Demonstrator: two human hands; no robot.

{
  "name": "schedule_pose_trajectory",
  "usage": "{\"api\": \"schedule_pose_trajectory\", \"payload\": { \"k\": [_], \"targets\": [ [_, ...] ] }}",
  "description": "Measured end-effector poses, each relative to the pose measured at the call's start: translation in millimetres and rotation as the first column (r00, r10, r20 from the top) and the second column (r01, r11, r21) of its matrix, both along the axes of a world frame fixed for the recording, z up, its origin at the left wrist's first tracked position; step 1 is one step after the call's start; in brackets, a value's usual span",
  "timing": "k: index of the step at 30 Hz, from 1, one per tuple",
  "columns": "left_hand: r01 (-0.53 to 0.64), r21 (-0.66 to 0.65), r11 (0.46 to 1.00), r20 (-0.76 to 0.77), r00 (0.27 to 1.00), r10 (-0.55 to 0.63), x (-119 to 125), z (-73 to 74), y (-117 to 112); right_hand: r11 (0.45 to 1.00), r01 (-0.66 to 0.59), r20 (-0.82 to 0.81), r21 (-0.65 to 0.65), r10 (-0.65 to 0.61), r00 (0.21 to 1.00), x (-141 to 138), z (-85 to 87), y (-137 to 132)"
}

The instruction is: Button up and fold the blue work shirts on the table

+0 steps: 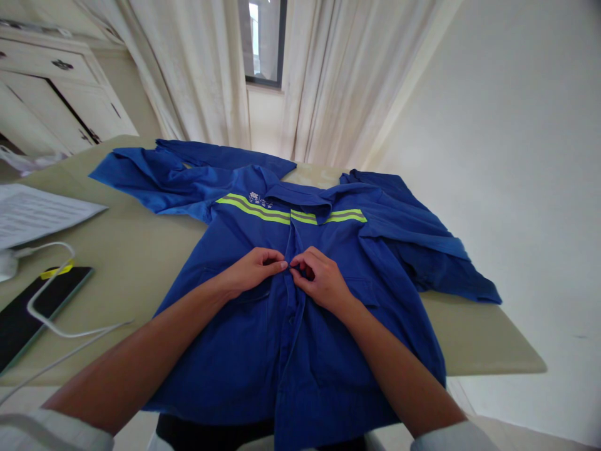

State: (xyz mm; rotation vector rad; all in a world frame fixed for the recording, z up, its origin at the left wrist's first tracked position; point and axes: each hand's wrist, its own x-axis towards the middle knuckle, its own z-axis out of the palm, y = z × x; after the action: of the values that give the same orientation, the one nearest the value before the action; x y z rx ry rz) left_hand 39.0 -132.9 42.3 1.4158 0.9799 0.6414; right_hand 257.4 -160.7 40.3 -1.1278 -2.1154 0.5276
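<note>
A blue work jacket (235, 369) with a yellow-green reflective stripe across the chest lies front up, its collar away from me and its sleeves spread to both sides. Over the middle of its front opening, my left hand (256, 269) pinches the placket edge between thumb and forefinger. Close beside it, touching or nearly so, my right hand (319, 275) pinches the facing edge the same way. Whether a button sits between the fingertips is hidden. Below the hands the front edges lie loosely together, and the jacket's hem hangs over the table's near edge.
The jacket rests on a beige table (154, 250). At the left are printed paper (42, 213), a white cable (42, 316) and a flat black device (42, 313) with a yellow tab. More blue cloth (225, 156) lies behind the jacket. A white wall (526, 188) borders the right side.
</note>
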Motion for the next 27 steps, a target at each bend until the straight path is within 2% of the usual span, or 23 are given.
{"api": "schedule_pose_trajectory", "payload": {
  "k": [7,11,13,18,21,23,25,27],
  "targets": [
    [-0.028,-0.083,0.996,0.031,0.999,0.031,-0.3,-2.9,1.1,0.999,-0.036,-0.092,0.017,0.037,0.995,-1.1,-0.1,0.8],
    [-0.058,-0.059,0.997,0.036,0.998,0.060,4.0,-4.8,-0.4,1.000,-0.011,-0.170,0.016,0.014,0.985,-3.1,0.2,2.5],
    [-0.066,-0.016,0.998,0.039,0.997,0.067,6.3,-5.9,-1.3,0.999,0.029,-0.140,0.030,-0.025,0.990,-4.9,1.4,1.2],
    [-0.049,0.131,0.990,-0.015,0.999,0.052,8.0,-10.3,-1.8,0.987,0.119,0.065,0.106,-0.126,0.990,-8.6,5.1,-4.1],
    [-0.013,0.287,0.958,-0.110,0.993,0.046,5.8,-10.1,-1.1,0.990,0.138,-0.025,-0.043,-0.139,0.990,-7.3,4.8,-1.1],
    [0.030,0.464,0.886,-0.204,0.976,0.074,4.2,-8.0,-0.9,0.970,0.114,-0.160,-0.213,-0.150,0.976,-5.1,2.7,3.7],
    [0.087,0.596,0.798,-0.273,0.957,0.100,3.0,-5.5,-1.3,0.927,0.068,-0.287,-0.368,-0.183,0.940,-2.9,-0.6,9.0],
    [0.124,0.647,0.752,-0.297,0.950,0.099,2.4,-4.0,-2.1,0.868,0.017,-0.371,-0.496,-0.230,0.900,-1.7,-4.3,13.5]
  ]
}}
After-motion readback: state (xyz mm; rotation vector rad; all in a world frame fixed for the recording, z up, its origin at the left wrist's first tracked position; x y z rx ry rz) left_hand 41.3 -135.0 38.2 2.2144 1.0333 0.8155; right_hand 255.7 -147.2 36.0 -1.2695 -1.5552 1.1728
